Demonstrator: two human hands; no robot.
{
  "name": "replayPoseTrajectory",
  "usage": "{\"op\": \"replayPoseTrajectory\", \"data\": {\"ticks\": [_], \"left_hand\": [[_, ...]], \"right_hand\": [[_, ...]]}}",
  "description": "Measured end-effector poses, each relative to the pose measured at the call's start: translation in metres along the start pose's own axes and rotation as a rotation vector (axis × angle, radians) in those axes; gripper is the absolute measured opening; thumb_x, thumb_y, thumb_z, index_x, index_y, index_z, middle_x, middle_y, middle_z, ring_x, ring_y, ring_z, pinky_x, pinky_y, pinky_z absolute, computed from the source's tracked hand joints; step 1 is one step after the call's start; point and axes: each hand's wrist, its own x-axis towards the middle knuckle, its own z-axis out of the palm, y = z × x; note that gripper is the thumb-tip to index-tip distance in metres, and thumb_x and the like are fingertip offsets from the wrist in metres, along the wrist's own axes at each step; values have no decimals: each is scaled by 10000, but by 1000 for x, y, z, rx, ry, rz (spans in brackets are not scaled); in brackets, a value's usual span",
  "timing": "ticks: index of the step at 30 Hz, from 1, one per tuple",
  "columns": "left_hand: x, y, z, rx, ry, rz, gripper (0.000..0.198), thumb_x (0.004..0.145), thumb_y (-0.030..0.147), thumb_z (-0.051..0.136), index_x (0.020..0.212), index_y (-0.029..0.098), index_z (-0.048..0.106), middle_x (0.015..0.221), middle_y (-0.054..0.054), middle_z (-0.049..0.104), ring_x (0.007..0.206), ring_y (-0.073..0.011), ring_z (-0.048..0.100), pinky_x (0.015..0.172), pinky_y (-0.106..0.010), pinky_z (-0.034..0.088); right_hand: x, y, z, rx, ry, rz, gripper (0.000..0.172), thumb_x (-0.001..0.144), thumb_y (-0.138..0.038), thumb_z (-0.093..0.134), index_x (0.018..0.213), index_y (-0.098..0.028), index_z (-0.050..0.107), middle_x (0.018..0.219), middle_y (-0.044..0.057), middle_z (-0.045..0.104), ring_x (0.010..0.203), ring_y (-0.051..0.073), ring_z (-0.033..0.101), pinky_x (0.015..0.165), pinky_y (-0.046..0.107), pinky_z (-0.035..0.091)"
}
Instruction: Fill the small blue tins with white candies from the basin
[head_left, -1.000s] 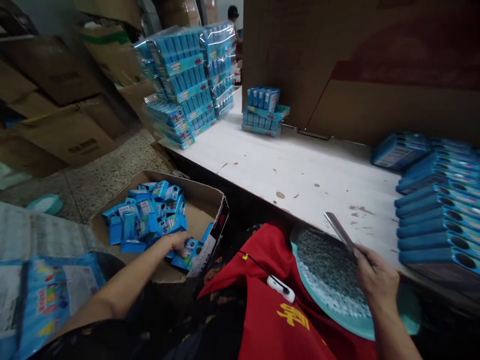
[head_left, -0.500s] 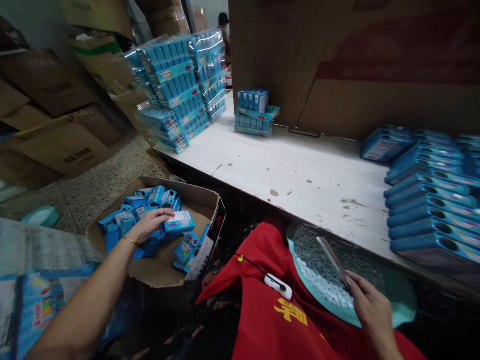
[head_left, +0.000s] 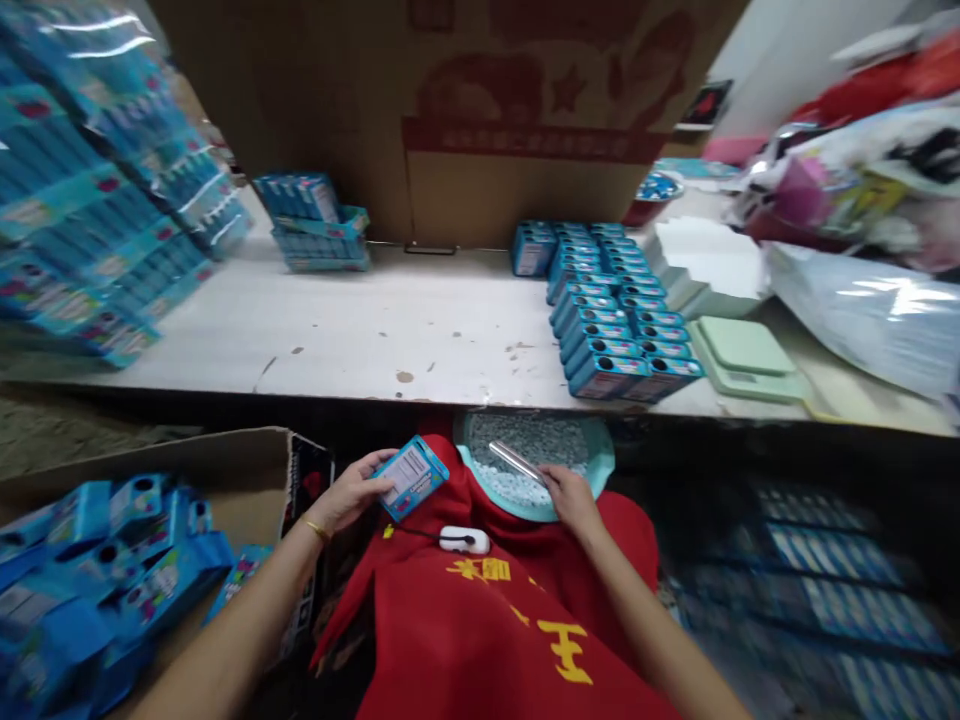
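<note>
My left hand (head_left: 351,496) is closed on a small blue printed box (head_left: 414,478), held tilted above my lap. In my right hand (head_left: 574,500) is a shiny metal scoop (head_left: 516,461), slanting over a pale green basin (head_left: 604,470). Small white and greyish pieces (head_left: 517,486) fill the basin, which rests at my lap under the table edge. On my left stands an open cardboard carton (head_left: 255,455) with many loose blue boxes (head_left: 161,575) in it. A red cloth (head_left: 450,640) with yellow characters covers my lap, and a small white device (head_left: 463,540) on a cord lies on it.
The white table (head_left: 360,350) carries rows of blue boxes (head_left: 607,340), a half-stacked tray pack (head_left: 315,225) and wrapped packs (head_left: 97,190) at left. A green scale (head_left: 746,355), white paper (head_left: 705,260) and plastic bags (head_left: 870,310) are at right. A large cardboard sheet (head_left: 480,190) stands behind.
My left hand has come out of the carton with a blue box and now holds it near the basin. My view has turned right. My right hand still holds the scoop over the basin.
</note>
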Motion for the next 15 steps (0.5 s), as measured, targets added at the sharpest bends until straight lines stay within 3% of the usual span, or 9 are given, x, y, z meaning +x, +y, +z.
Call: {"op": "replayPoseTrajectory", "data": {"ticks": [4,7,11,15], "left_hand": [[22,23,1,496,-204,9,648,606,236,658,1209,193,427,1166,-78,539,1058,-238,499,909,-345,391],[28,35,0,630,-356,-42,684,610,235,640,1243,213,384,1223,-60,502,1105,-232,469,955,-343,354],[28,33,0,569,-408,-176,631,637,291,621,1222,231,390,1200,-57,523,1094,-242,486,936,-371,378],[27,23,3,481,-256,-199,489,668,348,620,1123,243,477,1134,-56,567,1061,-247,514,896,-361,416]], "right_hand": [[4,16,-26,-502,-66,86,329,786,-72,348,934,-160,629,915,105,620,884,188,552,764,274,403],[14,25,-28,-539,-127,149,293,792,-72,357,845,-130,640,913,131,620,895,194,549,791,284,391],[33,23,10,-410,-109,250,298,778,-47,353,822,-87,645,854,154,645,833,190,582,739,278,416],[57,8,57,-196,-45,223,305,756,-49,372,877,-86,649,818,124,666,758,163,595,684,234,433]]}}
